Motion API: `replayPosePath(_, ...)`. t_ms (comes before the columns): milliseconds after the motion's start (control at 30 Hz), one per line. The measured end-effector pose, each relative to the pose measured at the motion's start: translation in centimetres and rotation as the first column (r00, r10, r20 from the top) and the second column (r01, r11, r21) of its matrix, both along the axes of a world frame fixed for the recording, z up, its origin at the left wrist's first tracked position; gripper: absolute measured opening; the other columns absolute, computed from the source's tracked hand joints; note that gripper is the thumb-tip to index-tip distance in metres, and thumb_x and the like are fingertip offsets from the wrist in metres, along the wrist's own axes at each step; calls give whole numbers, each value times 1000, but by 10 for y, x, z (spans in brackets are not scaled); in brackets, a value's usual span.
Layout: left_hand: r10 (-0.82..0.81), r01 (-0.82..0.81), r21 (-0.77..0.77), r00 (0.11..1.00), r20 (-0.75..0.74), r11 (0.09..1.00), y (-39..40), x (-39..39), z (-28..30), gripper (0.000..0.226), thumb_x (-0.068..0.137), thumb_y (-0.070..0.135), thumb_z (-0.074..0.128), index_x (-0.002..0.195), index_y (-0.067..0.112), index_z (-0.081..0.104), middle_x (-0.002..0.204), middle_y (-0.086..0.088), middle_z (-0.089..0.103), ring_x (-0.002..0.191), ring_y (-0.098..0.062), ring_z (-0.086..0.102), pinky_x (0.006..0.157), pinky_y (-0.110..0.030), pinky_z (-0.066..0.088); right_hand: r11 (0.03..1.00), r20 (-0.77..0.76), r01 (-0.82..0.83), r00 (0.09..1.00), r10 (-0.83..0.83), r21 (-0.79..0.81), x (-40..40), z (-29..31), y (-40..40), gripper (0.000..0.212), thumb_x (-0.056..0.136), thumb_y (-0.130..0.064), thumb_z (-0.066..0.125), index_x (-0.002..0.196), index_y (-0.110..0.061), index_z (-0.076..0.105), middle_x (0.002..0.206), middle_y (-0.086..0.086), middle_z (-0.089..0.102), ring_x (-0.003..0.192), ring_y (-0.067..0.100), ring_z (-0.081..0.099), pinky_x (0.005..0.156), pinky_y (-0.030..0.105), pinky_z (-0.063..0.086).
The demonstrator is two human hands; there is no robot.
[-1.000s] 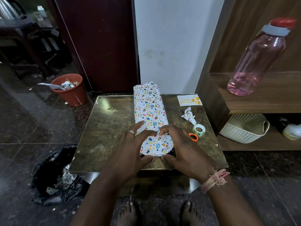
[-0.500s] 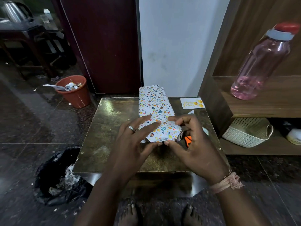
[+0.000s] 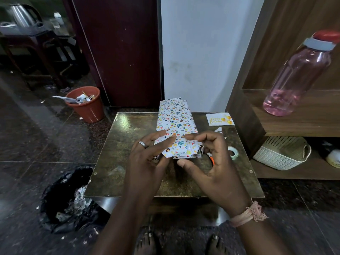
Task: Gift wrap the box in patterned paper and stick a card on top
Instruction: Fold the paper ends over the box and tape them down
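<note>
**Fingers of both hands meet on the near flap of the wrapped box**

Fingers of the left hand (image 3: 147,159) lie fairly straight across the near-left corner of the box (image 3: 175,126), pressing the patterned paper (image 3: 181,147) down, with the thumb tucked under the near edge. The right hand (image 3: 209,161) curls at the near-right corner — its fingers hook over the top of the flap while the thumb points in from below, so it appears to pinch the loose paper rather than press it flat.

Seen as a clock face on the table (image 3: 128,140), the box runs with its long axis from 12 to 6, its far end overhanging the table's 12 o'clock edge and its near end lying between the two hands. That near end is the open one: layered, ragged paper edges show just beyond the right thumb. From the fingers, the body of the box lies toward 12, so a fold of the flap would likely travel away from the person, up onto the end face.

Both hands touch the paper, though the right hand is nearer the tape roll (image 3: 233,152), which sits just beside it at 3 o'clock, next to the orange scissors (image 3: 212,160), mostly hidden. The birthday card (image 3: 219,119) lies apart at about 1 o'clock — not yet stuck on.
</note>
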State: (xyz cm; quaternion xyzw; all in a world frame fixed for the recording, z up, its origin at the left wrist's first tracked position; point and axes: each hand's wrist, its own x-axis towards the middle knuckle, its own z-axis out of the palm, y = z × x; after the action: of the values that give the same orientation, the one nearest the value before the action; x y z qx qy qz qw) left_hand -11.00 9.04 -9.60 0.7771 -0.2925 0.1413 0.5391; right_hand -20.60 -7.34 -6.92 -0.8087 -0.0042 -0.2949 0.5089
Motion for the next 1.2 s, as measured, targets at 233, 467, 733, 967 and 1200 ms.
replayPosePath(233, -25, 5, -121, 986, -165, 993, -9, -12, 8, 46, 83, 1, 78, 119, 30, 76, 142, 6, 56, 132, -10, 55, 99, -27, 52, 986, 4, 44, 999, -46, 163, 6, -2, 9, 51, 80, -24, 86, 113, -37, 49, 125, -1, 65, 123, 28, 58, 100, 49, 49)
replayPosePath(467, -24, -12, -155, 974, -226, 988, -13, -19, 13, 43, 83, -5, 78, 114, 24, 79, 141, 5, 57, 130, -4, 56, 96, -16, 51, 961, 16, 64, 997, -71, 269, 12, -4, 10, 55, 78, -10, 85, 110, -33, 48, 122, 2, 66, 116, 22, 63, 95, 39, 49)
replayPosePath(733, 5, -50, -156, 961, -277, 986, -16, -24, 20, 47, 86, -10, 71, 112, 28, 79, 140, 8, 57, 128, 4, 54, 104, -34, 53, 995, 19, 97, 995, -97, 20, 3, 1, 9, 58, 77, -21, 82, 116, -42, 44, 139, -9, 54, 135, 26, 47, 108, 52, 41)
replayPosePath(967, 17, -62, -165, 964, -264, 984, -15, -22, 25, 41, 85, -8, 75, 110, 24, 79, 137, 2, 61, 125, 1, 58, 98, -8, 43, 887, 80, 137, 990, -113, -441, 1, 6, 6, 49, 82, -18, 80, 114, -35, 47, 122, -14, 64, 123, 16, 50, 99, 54, 38)
replayPosePath(1200, -17, -30, -173, 965, -263, 985, -16, -24, 26, 35, 85, -5, 77, 107, 22, 81, 135, 3, 62, 126, 0, 57, 95, -6, 41, 802, 203, 252, 965, -166, -542, 2, 2, 4, 39, 86, -8, 76, 108, -29, 51, 111, -12, 69, 105, 20, 61, 91, 48, 43)
